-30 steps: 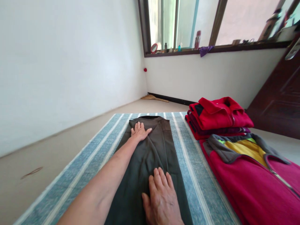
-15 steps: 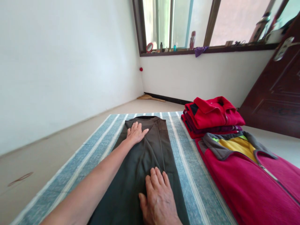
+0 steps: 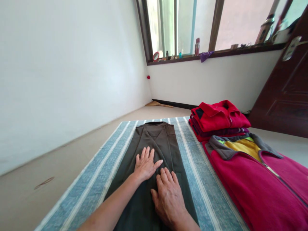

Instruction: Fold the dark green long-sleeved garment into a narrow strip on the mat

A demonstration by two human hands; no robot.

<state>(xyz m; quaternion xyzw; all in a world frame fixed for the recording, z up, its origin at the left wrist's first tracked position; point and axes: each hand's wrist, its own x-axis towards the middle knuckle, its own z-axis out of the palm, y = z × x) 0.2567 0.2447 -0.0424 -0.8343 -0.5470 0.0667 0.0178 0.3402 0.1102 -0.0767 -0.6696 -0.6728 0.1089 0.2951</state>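
Folded olive garment [image 3: 156, 141] is pressed smooth on the striped mat [image 3: 204, 192] by the flat, ungrasping left hand [image 3: 145, 165] and right hand [image 3: 168, 200].

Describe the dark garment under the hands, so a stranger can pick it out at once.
Find the blue-and-white striped mat on the floor. Along its middle lies a folded dark olive garment, with the left hand and right hand pressed flat on it. Unlike the stack of red clothes and the magenta fleece jacket to its right, it is dull and dark.
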